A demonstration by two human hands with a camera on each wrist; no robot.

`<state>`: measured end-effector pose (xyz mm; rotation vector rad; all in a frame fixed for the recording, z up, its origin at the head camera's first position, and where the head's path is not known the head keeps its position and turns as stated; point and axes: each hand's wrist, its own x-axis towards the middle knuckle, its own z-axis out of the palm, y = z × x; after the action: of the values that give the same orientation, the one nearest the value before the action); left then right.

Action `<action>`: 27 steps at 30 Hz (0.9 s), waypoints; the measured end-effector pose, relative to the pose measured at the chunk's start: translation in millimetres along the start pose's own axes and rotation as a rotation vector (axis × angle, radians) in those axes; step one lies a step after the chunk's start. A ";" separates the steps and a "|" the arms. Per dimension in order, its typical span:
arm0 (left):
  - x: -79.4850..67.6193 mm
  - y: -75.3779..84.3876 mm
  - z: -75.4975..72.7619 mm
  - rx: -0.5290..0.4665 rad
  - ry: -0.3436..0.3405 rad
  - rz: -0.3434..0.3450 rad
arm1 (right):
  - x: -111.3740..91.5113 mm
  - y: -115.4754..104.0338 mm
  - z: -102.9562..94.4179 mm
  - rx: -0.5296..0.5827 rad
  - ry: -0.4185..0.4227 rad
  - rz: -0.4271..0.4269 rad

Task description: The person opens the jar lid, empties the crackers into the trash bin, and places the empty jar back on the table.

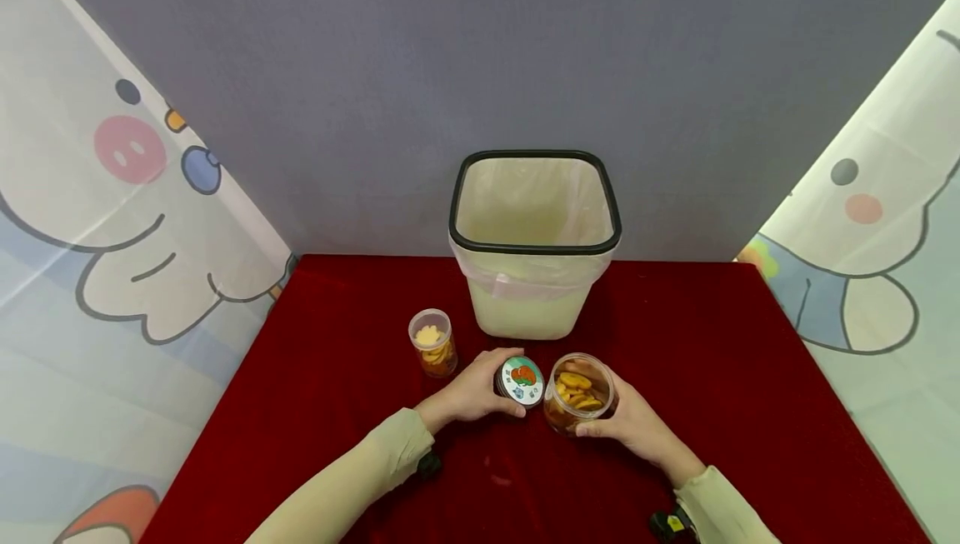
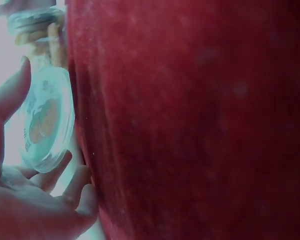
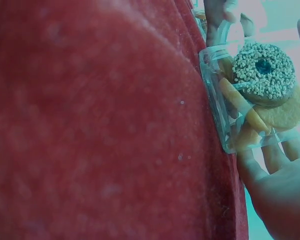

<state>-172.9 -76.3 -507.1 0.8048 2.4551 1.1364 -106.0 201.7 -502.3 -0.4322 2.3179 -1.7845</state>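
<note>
Near the middle of the red-covered table, my left hand (image 1: 471, 386) holds a round printed lid (image 1: 522, 381) by its edge, thumb toward me and fingers on the far side. An orange picture and a clear rim show on the lid (image 2: 46, 120) in the left wrist view. Just to its right, my right hand (image 1: 636, 426) grips an uncovered clear plastic jar (image 1: 556, 419) from the right side, thumb at the front. Yellow biscuits (image 1: 576, 390) lie inside it. The right wrist view shows a ring-shaped biscuit with pale crumbs (image 3: 264, 75) through the jar wall.
Behind my hands stands a white bin (image 1: 525, 311) with a black rim and a bag liner. A smaller uncovered jar (image 1: 447, 361) of biscuits is on the left, beside my left hand. A grey wall (image 1: 375, 94) rises behind the red cloth (image 1: 330, 361).
</note>
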 end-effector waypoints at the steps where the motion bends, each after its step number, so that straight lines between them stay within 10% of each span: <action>1: 0.4 0.4 0.5 0.054 -0.002 0.000 | -0.1 1.1 -0.3 0.004 0.001 0.000; 18: 0.8 3.8 -1.9 0.237 -0.017 -0.019 | 0.8 4.9 -1.1 -0.006 0.005 0.023; 27: -4.2 8.5 -9.1 0.078 -0.003 -0.042 | 1.4 7.0 -1.0 -0.021 0.011 0.038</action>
<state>-171.1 -79.8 -494.6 0.7727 2.5152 1.0305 -108.5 203.8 -508.7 -0.3798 2.3384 -1.7512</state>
